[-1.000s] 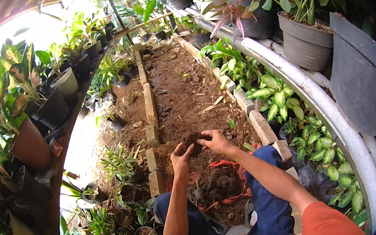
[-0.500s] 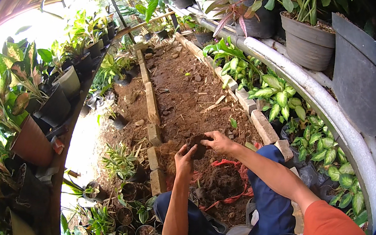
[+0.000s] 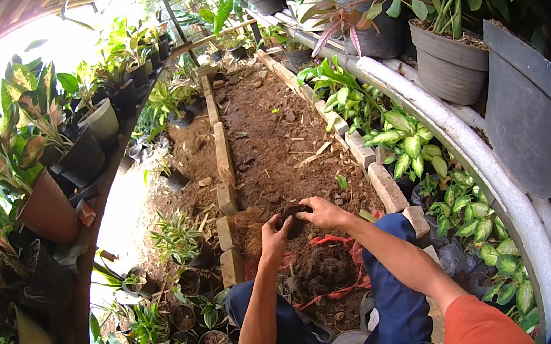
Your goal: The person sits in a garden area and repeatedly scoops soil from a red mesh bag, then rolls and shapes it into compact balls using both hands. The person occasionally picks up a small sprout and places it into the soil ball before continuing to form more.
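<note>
Dark-brown rounded lump [image 3: 295, 227] over bare brown soil [image 3: 272, 144] between long pale-block edgings [image 3: 387, 186]; curled left hand [image 3: 274, 237], right hand [image 3: 323, 213] grip it

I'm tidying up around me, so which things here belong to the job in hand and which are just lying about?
Likely in use:
left hand
right hand
dark object they hold, kind unclear
soil heap, probably
red material around it, probably

Apparently just about:
bricks
brown pot
grey pot
pale pipe
</note>
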